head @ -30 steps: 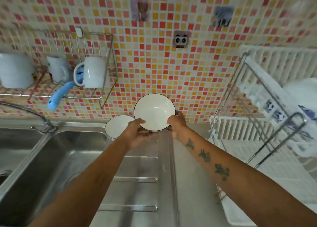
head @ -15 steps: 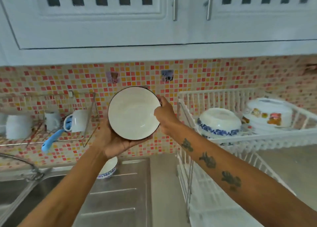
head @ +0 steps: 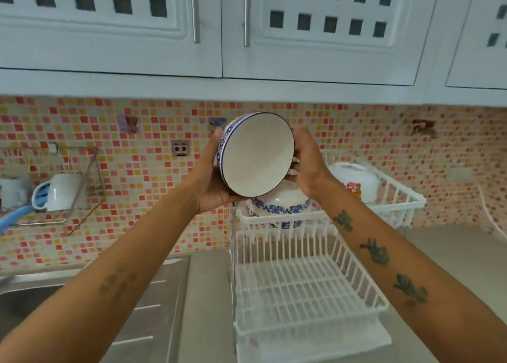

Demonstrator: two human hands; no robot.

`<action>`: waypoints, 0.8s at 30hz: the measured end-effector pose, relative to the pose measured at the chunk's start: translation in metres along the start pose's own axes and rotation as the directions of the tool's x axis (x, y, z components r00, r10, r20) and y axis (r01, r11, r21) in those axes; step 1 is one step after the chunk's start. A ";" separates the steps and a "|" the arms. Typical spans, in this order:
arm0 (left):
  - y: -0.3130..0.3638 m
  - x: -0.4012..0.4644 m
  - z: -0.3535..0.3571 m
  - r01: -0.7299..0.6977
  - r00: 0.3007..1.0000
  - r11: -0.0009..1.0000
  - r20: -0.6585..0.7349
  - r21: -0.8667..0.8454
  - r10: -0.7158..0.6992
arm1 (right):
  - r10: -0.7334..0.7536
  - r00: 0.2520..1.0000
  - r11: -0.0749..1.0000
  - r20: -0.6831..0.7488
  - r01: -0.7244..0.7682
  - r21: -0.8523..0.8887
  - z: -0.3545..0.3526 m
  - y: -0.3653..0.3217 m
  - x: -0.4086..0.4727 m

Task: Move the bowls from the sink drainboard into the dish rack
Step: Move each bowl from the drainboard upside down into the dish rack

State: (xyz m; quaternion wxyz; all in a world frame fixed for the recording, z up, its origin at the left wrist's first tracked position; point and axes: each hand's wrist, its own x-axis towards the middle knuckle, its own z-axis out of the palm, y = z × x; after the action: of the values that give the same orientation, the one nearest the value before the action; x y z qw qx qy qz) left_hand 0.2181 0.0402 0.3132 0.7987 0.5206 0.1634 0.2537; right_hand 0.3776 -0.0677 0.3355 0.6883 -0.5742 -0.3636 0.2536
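Observation:
I hold a white bowl (head: pixel 256 154) with a blue floral outside and dark rim, tipped on its side with its inside facing me. My left hand (head: pixel 210 181) grips its left and lower edge, my right hand (head: pixel 308 165) its right edge. The bowl hangs just above the upper tier of the white two-tier dish rack (head: pixel 301 288). On that upper tier, right below it, sits an upturned blue-patterned bowl (head: pixel 277 206), partly hidden. A white pot (head: pixel 356 179) with a sticker stands further right. The steel drainboard (head: pixel 153 313) lies at lower left.
White wall cupboards (head: pixel 247 33) hang overhead. A wire wall shelf (head: pixel 55 192) at left carries white mugs and a blue-handled tool. The sink basin (head: pixel 22 302) is at far left. Grey counter (head: pixel 452 266) extends to the right of the rack.
Both hands have carried the bowl up off the drainboard and rightward to the rack's upper tier, turning it more edge-on. My view has lifted and swung right; the second drainboard bowl is out of sight.

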 end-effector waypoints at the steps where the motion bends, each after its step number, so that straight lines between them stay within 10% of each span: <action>1: -0.002 0.002 0.008 -0.048 0.999 0.997 -0.014 0.060 0.049 | 0.010 1.000 1.000 -0.014 -0.010 -0.015 -0.009 -0.001 0.002; 10: -0.016 0.026 0.036 -0.385 0.833 0.624 -0.036 0.680 0.552 | 0.088 0.996 0.986 0.005 -0.086 -0.143 -0.042 -0.001 0.027; 24: -0.039 0.052 0.037 -0.136 0.873 0.235 0.004 0.962 0.488 | 0.199 0.966 0.942 0.163 -0.143 -0.303 -0.045 0.038 0.047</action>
State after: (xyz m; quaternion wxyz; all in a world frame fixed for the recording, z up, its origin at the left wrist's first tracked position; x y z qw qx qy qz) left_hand 0.2887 0.0296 0.2926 0.2361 0.8632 0.2891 0.3400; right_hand 0.4441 -0.0506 0.3051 0.5341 -0.6711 -0.4096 0.3108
